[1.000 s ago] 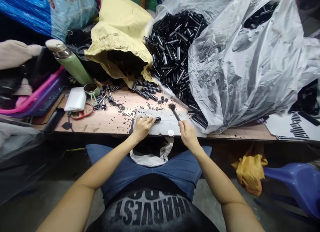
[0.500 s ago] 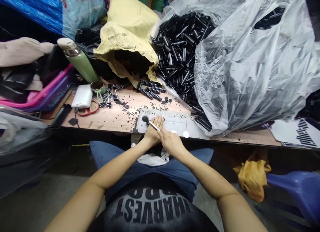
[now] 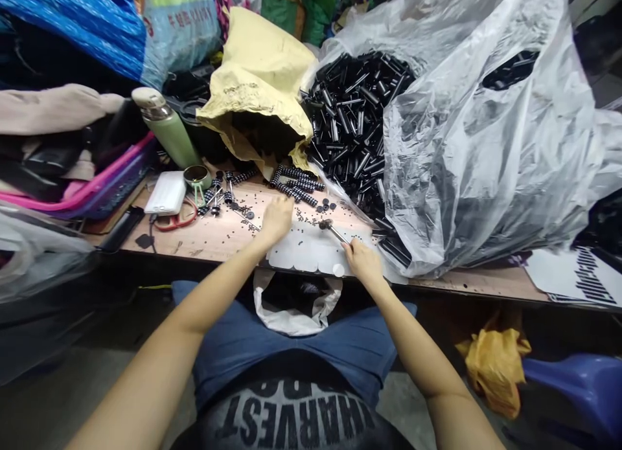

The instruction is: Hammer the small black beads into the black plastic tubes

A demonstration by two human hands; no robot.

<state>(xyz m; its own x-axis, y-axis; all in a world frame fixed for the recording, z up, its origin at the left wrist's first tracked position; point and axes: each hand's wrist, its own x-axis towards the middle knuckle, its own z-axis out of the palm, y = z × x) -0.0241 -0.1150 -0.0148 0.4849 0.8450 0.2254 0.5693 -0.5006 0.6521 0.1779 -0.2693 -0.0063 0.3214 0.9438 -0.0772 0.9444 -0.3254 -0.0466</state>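
Two bare hands over the wooden tabletop. My left hand reaches forward past the flat white plastic tray, fingers curled down on the scattered tiny black beads; whether its grip pinches anything I cannot tell. My right hand sits at the tray's right edge, grip clenched on the handle of a thin metal rod tool with a dark round head; the head lies over the tray's far edge.

Just beyond the left hand: short ribbed black cylinders in a loose row, a few small black washers beside them. Behind, a crumpled yellow paper sack, mouth open. Right of it, a big clear crinkled plastic bag spilling glossy black tubes, crowding the right hand's side.

Left side of the tabletop: green metal flask, its cup, white slab-shaped power bank, red-handled scissors, pink plastic basket.

White plastic bag hangs open under the tabletop edge, over my lap in blue jeans. Yellow plastic bag and blue plastic stool stand on the floor at right. Cluttered workshop, woven sacks behind.
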